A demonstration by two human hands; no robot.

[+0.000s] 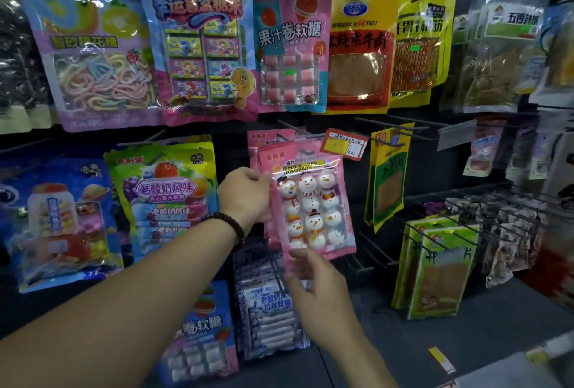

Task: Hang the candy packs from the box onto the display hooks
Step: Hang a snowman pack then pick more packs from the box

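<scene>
A pink pack of snowman candies [312,204] hangs at the middle of the display, in front of other pink packs on the same hook [287,126]. My left hand [245,196], with a dark bead bracelet on the wrist, grips the pack's left edge. My right hand [320,288] pinches its bottom edge from below. A red and yellow price tag [344,145] sits at the hook's front end, just above the pack. The box is not in view.
Candy and snack packs fill the hooks all around: a green yoghurt candy pack [164,198] to the left, yellow-green packs [386,179] to the right, white-blue packs [273,303] below. Bare black hooks [372,254] jut out at lower right.
</scene>
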